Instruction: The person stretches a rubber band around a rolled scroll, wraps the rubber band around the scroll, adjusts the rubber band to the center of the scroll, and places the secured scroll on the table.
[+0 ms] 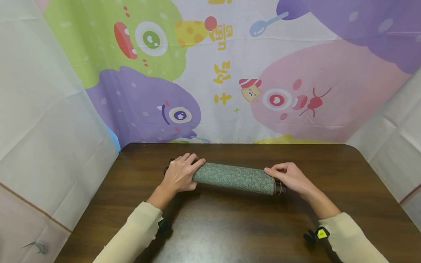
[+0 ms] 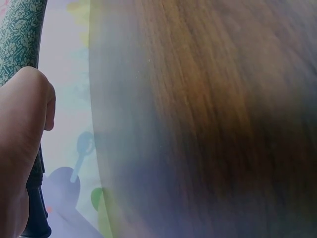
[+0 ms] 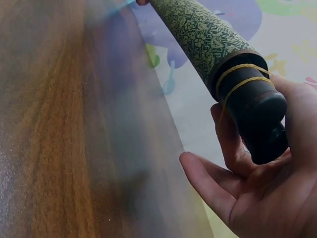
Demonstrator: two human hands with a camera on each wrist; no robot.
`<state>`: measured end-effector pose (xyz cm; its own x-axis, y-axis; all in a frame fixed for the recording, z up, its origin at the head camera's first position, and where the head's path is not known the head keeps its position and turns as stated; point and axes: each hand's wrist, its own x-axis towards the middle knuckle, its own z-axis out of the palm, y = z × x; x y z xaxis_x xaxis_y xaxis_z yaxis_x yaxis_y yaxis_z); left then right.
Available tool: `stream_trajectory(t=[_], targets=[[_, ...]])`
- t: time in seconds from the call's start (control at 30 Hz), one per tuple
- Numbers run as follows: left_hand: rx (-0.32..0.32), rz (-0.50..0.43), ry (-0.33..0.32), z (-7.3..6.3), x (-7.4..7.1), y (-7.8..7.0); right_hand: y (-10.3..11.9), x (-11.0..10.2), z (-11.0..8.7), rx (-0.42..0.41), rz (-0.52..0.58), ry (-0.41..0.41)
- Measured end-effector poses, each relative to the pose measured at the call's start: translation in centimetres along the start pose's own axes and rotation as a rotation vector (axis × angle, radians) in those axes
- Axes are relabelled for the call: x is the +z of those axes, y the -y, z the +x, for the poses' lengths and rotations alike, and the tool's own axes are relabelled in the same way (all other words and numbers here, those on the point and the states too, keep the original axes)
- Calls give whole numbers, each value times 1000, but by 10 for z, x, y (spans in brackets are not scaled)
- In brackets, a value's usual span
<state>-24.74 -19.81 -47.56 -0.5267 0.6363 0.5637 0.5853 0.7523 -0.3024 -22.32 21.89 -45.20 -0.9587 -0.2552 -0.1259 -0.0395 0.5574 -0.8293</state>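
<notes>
A rolled scroll (image 1: 235, 178) with green patterned cloth backing is held above the brown table, its right end slightly lower. Dark knobbed rod ends (image 3: 262, 111) stick out at its right, with a yellow rubber band (image 3: 242, 66) looped round them. My left hand (image 1: 181, 173) grips the scroll's left end from above, partly hiding the dark rod ends there. At the other end, my right hand (image 1: 292, 178) holds the scroll between thumb and fingers, beside the band. Its lower fingers (image 3: 208, 186) extend away from the rods in the right wrist view.
The wooden table (image 1: 210, 230) spreads beneath both hands. Behind its far edge hangs a cloth (image 1: 227, 120) printed with cartoon monsters, and pale sheets (image 1: 49, 109) flank the sides. A dark strap device (image 1: 315, 235) with a yellow label sits at the right wrist.
</notes>
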Motion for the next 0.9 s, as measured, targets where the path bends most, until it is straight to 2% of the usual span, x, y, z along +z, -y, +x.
stream_trajectory(t=[0.33, 0.47, 0.9], targets=[[7, 10, 20, 0, -1, -2, 2, 0, -1, -17, 3, 46], [8, 11, 9, 1, 0, -3, 3, -1, -2, -18, 0, 59], [-9, 5, 21, 2, 1, -4, 1, -5, -1, -11, -19, 87]])
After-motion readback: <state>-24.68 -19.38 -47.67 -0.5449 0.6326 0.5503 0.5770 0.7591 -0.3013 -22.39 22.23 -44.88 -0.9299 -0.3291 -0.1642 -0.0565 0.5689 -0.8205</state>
